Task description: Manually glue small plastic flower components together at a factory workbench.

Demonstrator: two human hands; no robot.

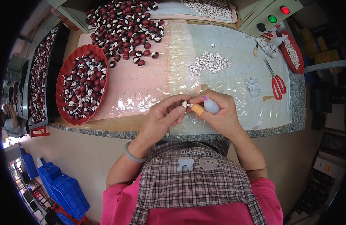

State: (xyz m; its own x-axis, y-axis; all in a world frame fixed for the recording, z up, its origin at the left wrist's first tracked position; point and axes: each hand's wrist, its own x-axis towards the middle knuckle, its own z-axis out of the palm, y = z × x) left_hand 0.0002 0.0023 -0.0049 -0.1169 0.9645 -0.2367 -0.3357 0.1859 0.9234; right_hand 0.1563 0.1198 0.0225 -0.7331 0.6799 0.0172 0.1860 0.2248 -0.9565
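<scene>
My left hand (164, 114) is closed, its fingertips pinching a small black-and-white piece (184, 104). Close against it, my right hand (222, 112) grips a translucent squeeze bottle (211, 106) with a purple needle tip. An orange finger cover (197, 109) sits on one right fingertip. Between that hand's fingertips a tiny white piece (190, 105) shows, nearly touching the one in my left hand. Beyond my hands lies a loose pile of small white pieces (210, 63). Farther left spreads a heap of round dark-red, black and white pieces (124, 32).
A red scalloped basket (60, 101) of dark-red and white pieces stands at left, beside a long black tray (57, 50). Red-handled scissors (278, 87) and crumpled white tissue (252, 87) lie at right. Another red basket (298, 66) and a box with lit buttons (268, 17) are behind.
</scene>
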